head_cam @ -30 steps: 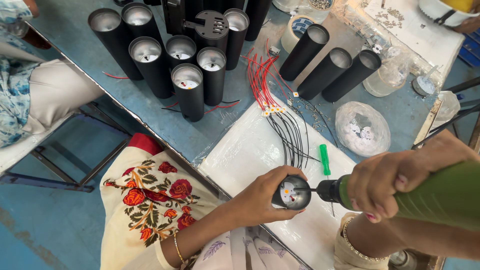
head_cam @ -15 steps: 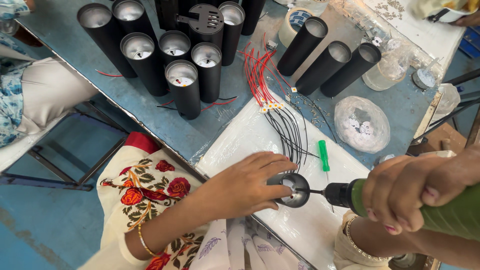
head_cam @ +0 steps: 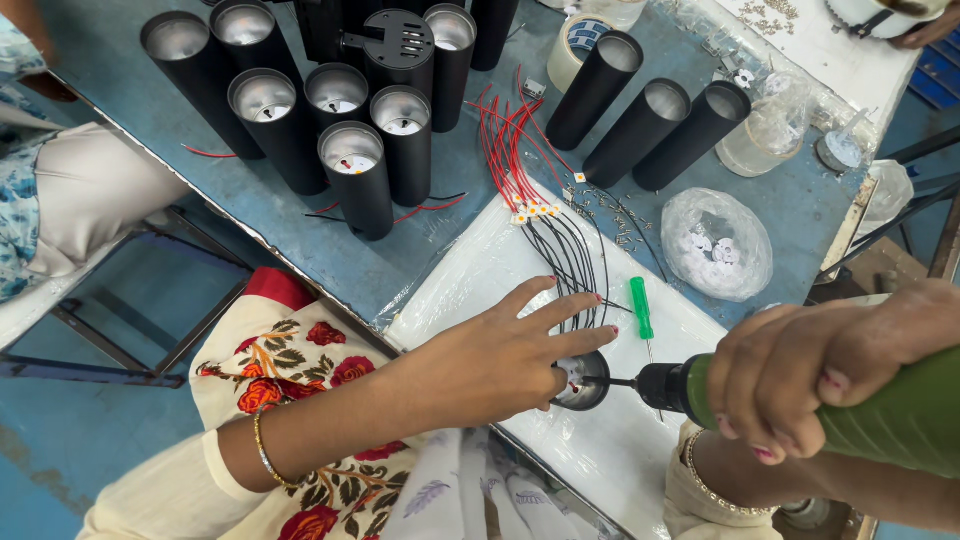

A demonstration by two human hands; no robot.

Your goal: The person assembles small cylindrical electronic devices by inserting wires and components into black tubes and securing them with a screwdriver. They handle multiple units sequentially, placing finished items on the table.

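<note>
- left hand (head_cam: 500, 355) flat, fingers spread apart, palm pressing down on a small round metal cup (head_cam: 582, 381); cup sits under its fingertips, open face toward the tool
- right hand (head_cam: 820, 375) wrapped tight round the green body of a power driver (head_cam: 860, 410), grip clamped on it
- driver's bit runs sideways from the right hand into the cup's mouth, tip touching inside it
- cup and both hands sit on a white plastic sheet (head_cam: 480, 270) on the blue counter (head_cam: 300, 230)
- just beyond the left fingertips: bundle of black and red wires (head_cam: 560, 230), fanned out across the sheet edge
- small green screwdriver (head_cam: 641, 310) between the two hands, lying on the sheet, touching neither
- further out from the left hand: cluster of upright black tubes (head_cam: 350, 170); three more black tubes (head_cam: 640, 110) lie tilted beyond the wires
- clear bag of small white parts (head_cam: 718, 243) beyond the right hand, apart from it
- tape roll (head_cam: 575, 40) at the far end of the counter
</note>
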